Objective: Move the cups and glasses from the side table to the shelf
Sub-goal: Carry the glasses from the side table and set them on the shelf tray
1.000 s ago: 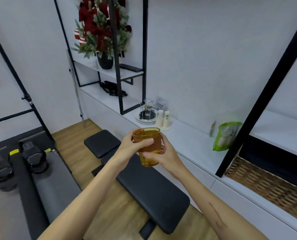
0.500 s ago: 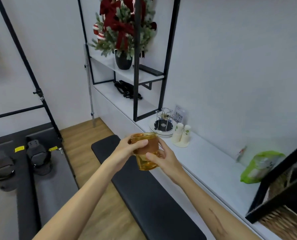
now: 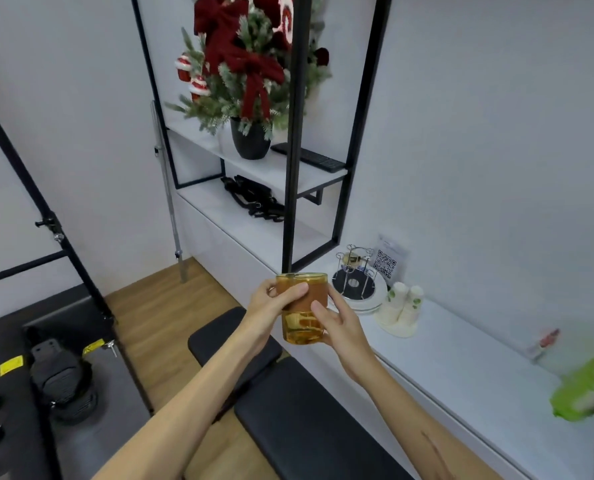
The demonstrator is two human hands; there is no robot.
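Note:
I hold an amber glass (image 3: 302, 322) upright in front of me, above a black padded bench. My left hand (image 3: 271, 306) grips its upper left side with the thumb across the brown band. My right hand (image 3: 337, 323) cups its right side and lower half. Just beyond the glass runs the long white shelf (image 3: 461, 368) along the wall. On it stand a metal cup rack on a round plate (image 3: 356, 278) and stacked white paper cups (image 3: 402, 306).
A black metal frame (image 3: 293, 140) rises from the shelf, carrying an upper shelf with a decorated small Christmas tree (image 3: 250, 74) and a black keyboard (image 3: 309, 158). Black straps (image 3: 254, 200) lie below. A green bag (image 3: 586, 393) sits at far right. Exercise equipment (image 3: 60, 375) fills the left floor.
The view has swung left and closer to the shelf. The cup rack and paper cups now sit just right of the glass. Both hands keep the same hold on it.

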